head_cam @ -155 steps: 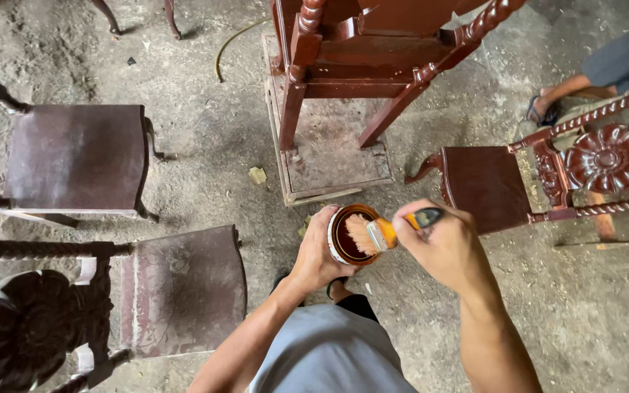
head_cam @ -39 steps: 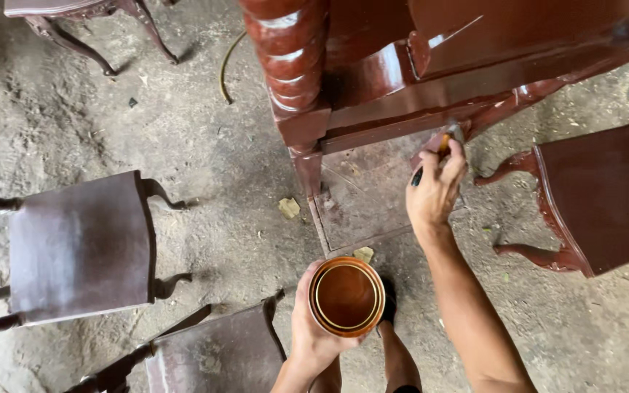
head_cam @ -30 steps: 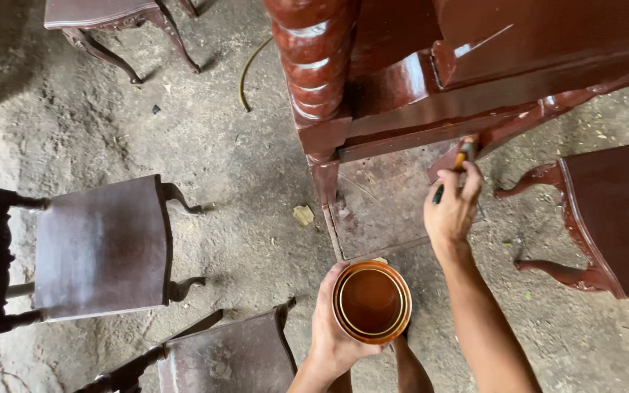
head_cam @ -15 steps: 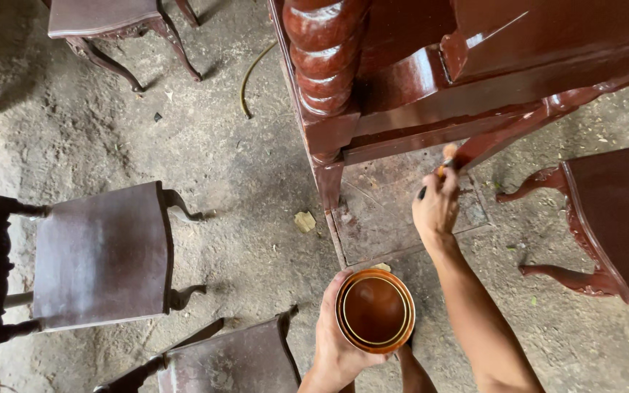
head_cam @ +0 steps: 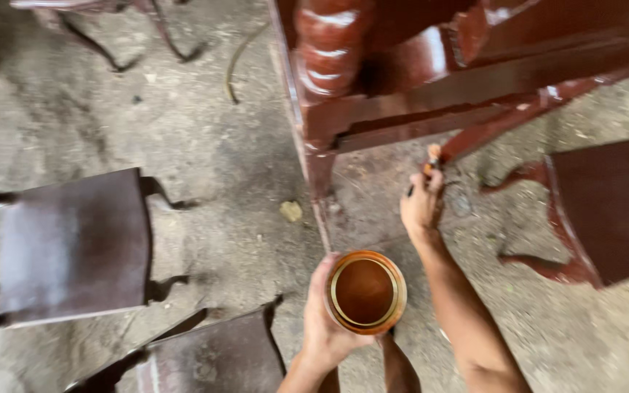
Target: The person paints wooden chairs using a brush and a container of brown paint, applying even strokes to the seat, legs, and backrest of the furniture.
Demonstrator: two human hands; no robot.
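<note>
My left hand (head_cam: 322, 320) grips a round open tin (head_cam: 365, 291) of reddish-brown varnish, held low in the middle of the view. My right hand (head_cam: 421, 204) is closed on a small paintbrush (head_cam: 431, 156) with an orange ferrule, its tip against the lower rail of a glossy red-brown wooden chair (head_cam: 416, 80) that stands in front of me. The brush's bristles are hidden against the wood. The chair's turned leg (head_cam: 327, 44) rises close to the camera.
A dark chair seat (head_cam: 74, 244) lies to the left, another one (head_cam: 212, 360) at the bottom, and a third (head_cam: 609, 211) at the right. A flat board (head_cam: 373, 218) lies under the chair on the grey concrete floor (head_cam: 205, 145). A curved strip (head_cam: 238, 58) lies farther back.
My right hand with the brush left the tin and moved up to the chair's lower rail. The view closed in on the chair, and the tin shifted slightly right.
</note>
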